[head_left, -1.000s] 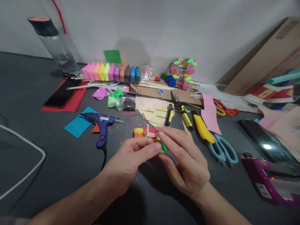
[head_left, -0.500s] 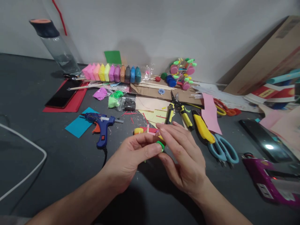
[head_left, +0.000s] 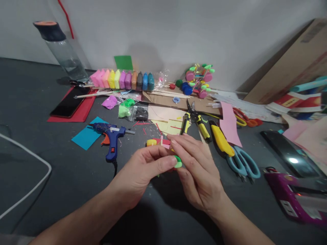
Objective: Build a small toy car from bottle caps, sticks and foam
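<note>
Between my hands is a small craft model, partly hidden, with a bright green clay piece (head_left: 178,163), a yellow round part (head_left: 151,142) and a short pale stick (head_left: 161,139). My left hand (head_left: 143,170) is closed on the model, its thumb pressed against the green piece. My right hand (head_left: 201,170) curves over the model's right side, fingers together and thumb beside the green piece. Its fingers cover much of the model. Beyond the right hand lie yellow-and-black pliers (head_left: 203,127).
A blue glue gun (head_left: 111,139) lies on blue paper to the left. On the right are a yellow cutter (head_left: 221,139), blue-handled scissors (head_left: 242,163) and a purple device (head_left: 288,199). Clay packets (head_left: 122,80), a water bottle (head_left: 62,51) and a similar finished-looking model (head_left: 200,80) stand behind.
My right hand's fingers have shifted slightly to the left over the model, and its thumb has moved a little. More of the green piece shows now. My left hand keeps its grip.
</note>
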### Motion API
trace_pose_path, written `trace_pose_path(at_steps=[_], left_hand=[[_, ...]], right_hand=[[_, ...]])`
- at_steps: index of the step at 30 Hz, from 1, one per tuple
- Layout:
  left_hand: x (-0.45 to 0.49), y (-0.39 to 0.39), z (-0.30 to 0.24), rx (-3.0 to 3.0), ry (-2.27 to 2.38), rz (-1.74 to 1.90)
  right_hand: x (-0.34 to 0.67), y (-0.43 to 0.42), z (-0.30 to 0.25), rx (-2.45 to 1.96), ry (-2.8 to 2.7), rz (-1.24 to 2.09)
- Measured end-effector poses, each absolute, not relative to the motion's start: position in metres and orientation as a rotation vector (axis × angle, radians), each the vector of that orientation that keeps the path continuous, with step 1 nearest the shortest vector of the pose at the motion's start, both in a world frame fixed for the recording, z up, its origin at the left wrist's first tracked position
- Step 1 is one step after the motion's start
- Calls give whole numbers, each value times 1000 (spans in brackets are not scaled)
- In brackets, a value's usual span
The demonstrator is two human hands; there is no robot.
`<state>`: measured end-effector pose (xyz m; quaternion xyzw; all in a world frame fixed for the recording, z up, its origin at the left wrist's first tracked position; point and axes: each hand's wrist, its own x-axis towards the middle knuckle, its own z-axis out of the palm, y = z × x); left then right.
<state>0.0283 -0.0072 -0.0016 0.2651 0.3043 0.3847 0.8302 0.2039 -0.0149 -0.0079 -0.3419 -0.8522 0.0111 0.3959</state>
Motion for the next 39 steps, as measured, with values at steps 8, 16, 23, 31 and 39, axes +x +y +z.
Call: trace_pose_path(at_steps=[8, 16, 23, 31, 39], left_hand=[[29, -8, -3, 556, 662, 743], [30, -8, -1, 596, 681, 745], [31, -9, -1, 571, 656, 746], [30, -8, 0, 617, 608, 774], [26, -10, 2, 622, 608, 714]], right_hand=[[206, -12, -9, -858, -2244, -48], [207, -12, -7, -860, -2224, -23], [206, -13, -6, -840, -2218, -10], [205, -14, -4, -842, -2122, 168], [207, -17, -3, -818, -2049, 526]])
